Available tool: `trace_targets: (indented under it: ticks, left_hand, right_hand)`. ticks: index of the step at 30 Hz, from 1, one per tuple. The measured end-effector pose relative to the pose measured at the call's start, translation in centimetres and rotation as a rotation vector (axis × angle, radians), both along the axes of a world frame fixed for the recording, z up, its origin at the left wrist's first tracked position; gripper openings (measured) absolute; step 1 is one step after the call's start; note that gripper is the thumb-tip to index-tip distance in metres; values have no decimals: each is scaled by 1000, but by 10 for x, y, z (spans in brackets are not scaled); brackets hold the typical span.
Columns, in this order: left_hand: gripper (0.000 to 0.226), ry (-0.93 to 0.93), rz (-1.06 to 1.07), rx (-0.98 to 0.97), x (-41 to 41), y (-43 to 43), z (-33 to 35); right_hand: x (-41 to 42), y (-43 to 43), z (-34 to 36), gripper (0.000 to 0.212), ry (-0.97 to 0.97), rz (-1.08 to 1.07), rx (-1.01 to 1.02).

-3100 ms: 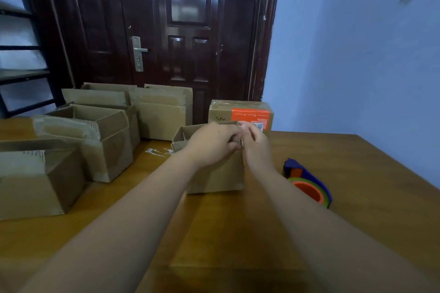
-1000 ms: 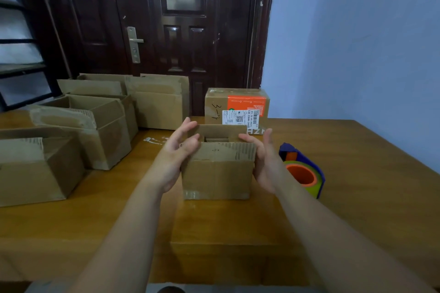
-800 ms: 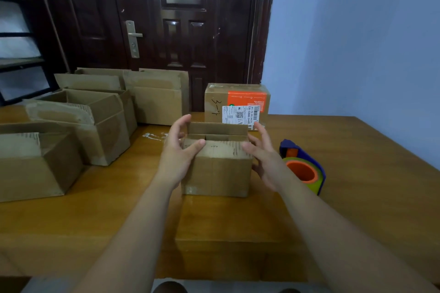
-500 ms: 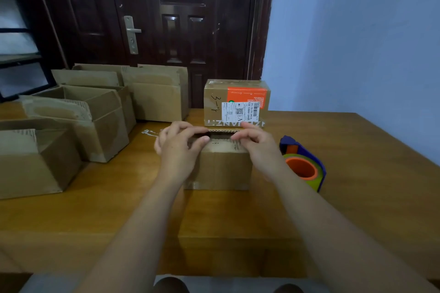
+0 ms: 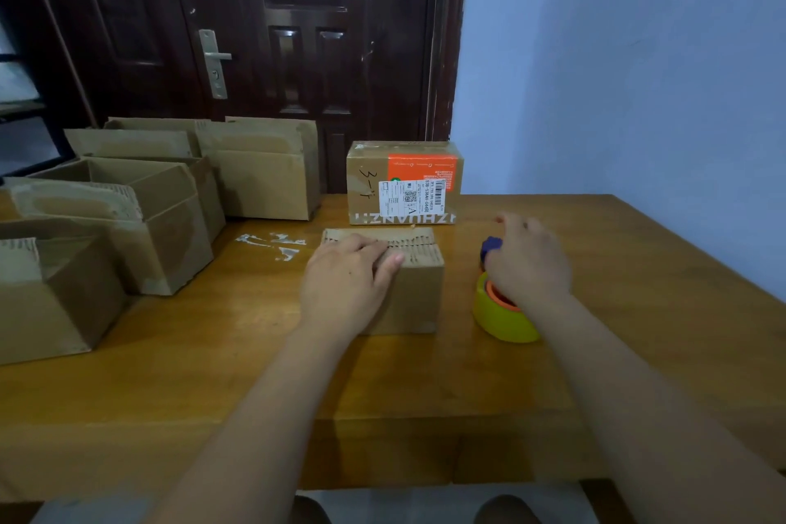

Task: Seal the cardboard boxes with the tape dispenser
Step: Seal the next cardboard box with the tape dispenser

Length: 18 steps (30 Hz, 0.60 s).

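A small cardboard box (image 5: 419, 294) stands in the middle of the wooden table (image 5: 638, 311) with its top flaps folded down. My left hand (image 5: 346, 281) lies flat on the flaps, fingers straight, pressing them down. Just right of the box sits the tape dispenser (image 5: 497, 319), with a yellow-green tape roll, an orange core and a blue handle. My right hand (image 5: 527, 264) is over its blue handle with fingers loosely spread; the handle is mostly hidden beneath it, and no grip shows.
A closed box with an orange label (image 5: 365, 179) stands just behind the small box. Several open-flapped boxes (image 5: 170, 234) crowd the table's left side. Scraps of tape (image 5: 272, 245) stick to the table left of the small box. A dark door and a blue wall lie beyond.
Both hands folded the small box's flaps shut. My right hand then left the box top and moved right over the tape dispenser, while my left hand stayed pressing the flaps.
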State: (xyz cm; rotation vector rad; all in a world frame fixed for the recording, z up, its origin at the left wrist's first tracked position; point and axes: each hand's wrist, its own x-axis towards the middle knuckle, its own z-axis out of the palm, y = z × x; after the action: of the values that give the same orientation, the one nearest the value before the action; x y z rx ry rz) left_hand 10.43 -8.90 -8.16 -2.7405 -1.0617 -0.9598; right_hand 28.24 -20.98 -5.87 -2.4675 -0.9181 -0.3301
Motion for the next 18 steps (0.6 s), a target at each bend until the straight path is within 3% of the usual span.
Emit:
trace_targets:
  ticks: [2, 4, 8, 11, 14, 18]
  left_hand:
    - [53, 22, 1, -8, 9, -5, 2]
    - [52, 35, -5, -18, 17, -9, 5]
    - [52, 42, -15, -38, 21, -10, 6]
    - [50, 38, -26, -54, 20, -8, 7]
    - [50, 24, -24, -45, 20, -8, 6]
    - [48, -4, -28, -26, 19, -9, 3]
  right_hand:
    - [17, -13, 2, 48, 134, -89, -250]
    - [27, -19, -1, 33, 260, -98, -432]
    - [42, -22, -11, 10, 326, -76, -435]
    - [49, -22, -16, 10, 486, -64, -224]
    - [48, -20, -19, 6, 829, -32, 256]
    - [39, -18, -9, 25, 1198, 66, 616]
